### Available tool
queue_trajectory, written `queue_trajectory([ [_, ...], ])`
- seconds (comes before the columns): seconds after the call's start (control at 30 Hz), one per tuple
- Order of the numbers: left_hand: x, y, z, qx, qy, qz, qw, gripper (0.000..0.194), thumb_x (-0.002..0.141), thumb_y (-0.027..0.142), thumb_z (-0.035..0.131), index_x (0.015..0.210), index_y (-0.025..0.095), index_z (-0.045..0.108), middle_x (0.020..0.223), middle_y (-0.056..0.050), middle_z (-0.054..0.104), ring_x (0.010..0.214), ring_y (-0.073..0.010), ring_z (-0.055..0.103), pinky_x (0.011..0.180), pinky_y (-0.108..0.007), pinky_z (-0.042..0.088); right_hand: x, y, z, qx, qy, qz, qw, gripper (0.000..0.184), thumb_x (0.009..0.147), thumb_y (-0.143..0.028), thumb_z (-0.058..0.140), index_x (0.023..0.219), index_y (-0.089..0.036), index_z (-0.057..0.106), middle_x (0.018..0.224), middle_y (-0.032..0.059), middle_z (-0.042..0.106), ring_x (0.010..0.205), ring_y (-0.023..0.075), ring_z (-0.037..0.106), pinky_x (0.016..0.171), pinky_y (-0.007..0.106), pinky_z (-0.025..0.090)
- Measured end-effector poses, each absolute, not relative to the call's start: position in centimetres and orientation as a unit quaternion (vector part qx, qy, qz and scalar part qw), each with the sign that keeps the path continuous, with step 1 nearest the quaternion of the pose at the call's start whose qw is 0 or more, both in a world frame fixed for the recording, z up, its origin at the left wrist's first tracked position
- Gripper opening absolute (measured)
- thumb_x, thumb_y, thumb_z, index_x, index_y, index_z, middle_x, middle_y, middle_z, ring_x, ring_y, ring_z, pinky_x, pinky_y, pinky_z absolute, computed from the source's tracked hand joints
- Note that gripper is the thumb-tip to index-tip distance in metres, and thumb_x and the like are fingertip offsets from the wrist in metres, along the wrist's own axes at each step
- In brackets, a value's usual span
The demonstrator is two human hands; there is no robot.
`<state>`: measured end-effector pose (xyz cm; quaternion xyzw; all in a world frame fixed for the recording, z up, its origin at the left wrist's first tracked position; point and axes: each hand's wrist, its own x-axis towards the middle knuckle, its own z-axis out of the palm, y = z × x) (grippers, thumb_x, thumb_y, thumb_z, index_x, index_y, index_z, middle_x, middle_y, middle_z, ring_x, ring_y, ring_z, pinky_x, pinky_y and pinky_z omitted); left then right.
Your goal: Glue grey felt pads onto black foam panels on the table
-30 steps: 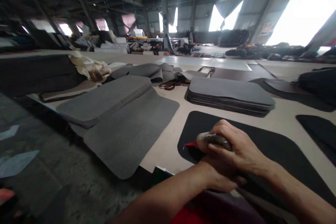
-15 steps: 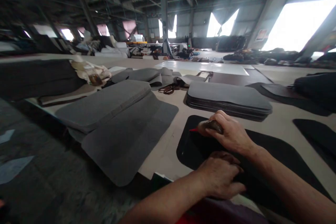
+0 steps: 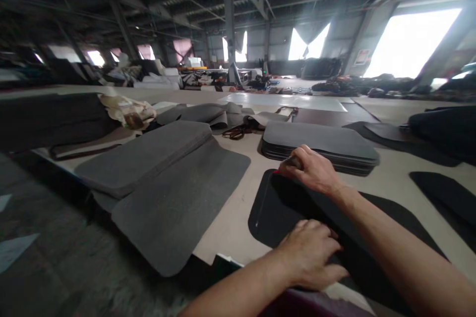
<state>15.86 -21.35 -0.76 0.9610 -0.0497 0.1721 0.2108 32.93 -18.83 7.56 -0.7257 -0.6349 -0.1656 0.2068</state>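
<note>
A black sheet with rounded corners (image 3: 275,213) lies on the table in front of me. My right hand (image 3: 310,168) is closed around a small dark-handled tool with a red tip (image 3: 293,162). It is at the sheet's far left corner; fingers hide most of the tool. A thin pale line runs along the sheet's left end. My left hand (image 3: 310,252) rests palm down on the near part of the sheet, fingers stretched out, with nothing visible in it. Just beyond my right hand stands a stack of grey sheets (image 3: 320,138).
Larger grey sheets (image 3: 182,193) lie to the left, one overhanging the table's edge. Dark-handled scissors (image 3: 237,132) rest near crumpled grey pieces (image 3: 201,112). Another black piece (image 3: 446,198) lies at right, with a dark bundle (image 3: 446,129) behind it.
My right hand has moved away from me with the tool, to the sheet's far edge. The left hand stays on the sheet, its fingers flatter. The view has shifted slightly.
</note>
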Motion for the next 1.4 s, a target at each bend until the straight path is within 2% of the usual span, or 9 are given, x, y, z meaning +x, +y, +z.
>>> queue_trajectory([
  [0.3,16.0,-21.2,-1.0,0.949,-0.045,0.173,0.259,0.037,0.086,0.040,0.068,0.114,0.017,0.068,0.123,-0.007,0.065,0.121,-0.0245,0.053,0.105,-0.038,0.040,34.9,-21.2,9.5,-0.746,-0.630,-0.146,0.161,0.020,0.089,-0.040,0.060,0.095,-0.023,0.051,0.095,0.0008,0.056,0.080,0.0190,0.056,0.063,0.030,0.031],
  [0.67,15.9,-21.6,-1.0,0.939,-0.019,0.186,0.290,0.031,0.084,0.029,0.071,0.113,0.019,0.066,0.125,-0.006,0.064,0.122,-0.0223,0.052,0.106,-0.038,0.039,39.7,-29.4,10.5,-0.812,-0.561,-0.129,0.096,0.023,0.092,-0.045,0.052,0.094,-0.022,0.049,0.098,0.0032,0.057,0.076,0.0193,0.056,0.061,0.030,0.029],
  [0.83,16.0,-21.7,-0.9,0.926,0.021,0.197,0.323,0.026,0.086,0.012,0.060,0.111,0.017,0.065,0.120,-0.008,0.065,0.119,-0.0227,0.053,0.105,-0.039,0.042,42.4,-34.1,10.4,-0.839,-0.524,-0.116,0.096,0.023,0.091,-0.045,0.051,0.098,-0.023,0.051,0.104,0.0036,0.058,0.082,0.0207,0.058,0.063,0.031,0.033],
  [1.0,16.3,-21.4,-1.2,0.917,0.051,0.237,0.318,0.030,0.086,0.006,0.050,0.111,0.016,0.062,0.122,-0.011,0.062,0.122,-0.0237,0.051,0.109,-0.043,0.041,44.7,-38.7,10.0,-0.863,-0.477,-0.136,0.097,0.026,0.088,-0.048,0.053,0.095,-0.023,0.053,0.099,0.0043,0.059,0.075,0.0205,0.057,0.060,0.031,0.033],
  [1.13,16.6,-21.3,-1.8,0.923,0.110,0.247,0.274,0.030,0.086,0.009,0.050,0.112,0.018,0.061,0.127,-0.012,0.060,0.126,-0.0263,0.048,0.109,-0.048,0.040,46.0,-41.5,9.5,-0.880,-0.434,-0.144,0.127,0.028,0.084,-0.050,0.056,0.092,-0.023,0.055,0.096,0.0050,0.061,0.072,0.0211,0.057,0.058,0.031,0.034],
  [1.23,16.9,-21.6,-2.2,0.931,0.176,0.232,0.220,0.033,0.085,0.014,0.056,0.117,0.018,0.061,0.134,-0.011,0.056,0.133,-0.0284,0.042,0.111,-0.050,0.037,46.5,-42.7,9.1,-0.888,-0.411,-0.146,0.146,0.030,0.084,-0.051,0.056,0.094,-0.023,0.055,0.097,0.0049,0.061,0.073,0.0215,0.058,0.059,0.031,0.036],
  [1.33,17.1,-21.8,-1.3,0.947,0.215,0.177,0.158,0.040,0.086,0.024,0.060,0.125,0.016,0.061,0.140,-0.013,0.053,0.137,-0.0297,0.039,0.115,-0.049,0.032,46.6,-43.1,8.9,-0.889,-0.408,-0.144,0.150,0.029,0.084,-0.050,0.055,0.093,-0.022,0.055,0.096,0.0055,0.061,0.073,0.0218,0.058,0.060,0.031,0.036],
  [1.4,17.2,-21.5,0.3,0.965,0.207,0.107,0.121,0.045,0.089,0.033,0.058,0.129,0.015,0.060,0.143,-0.013,0.052,0.136,-0.0305,0.041,0.114,-0.047,0.034,46.6,-43.1,9.0,-0.889,-0.413,-0.140,0.143,0.028,0.086,-0.049,0.053,0.092,-0.022,0.054,0.097,0.0065,0.061,0.075,0.0223,0.058,0.060,0.031,0.035],
])
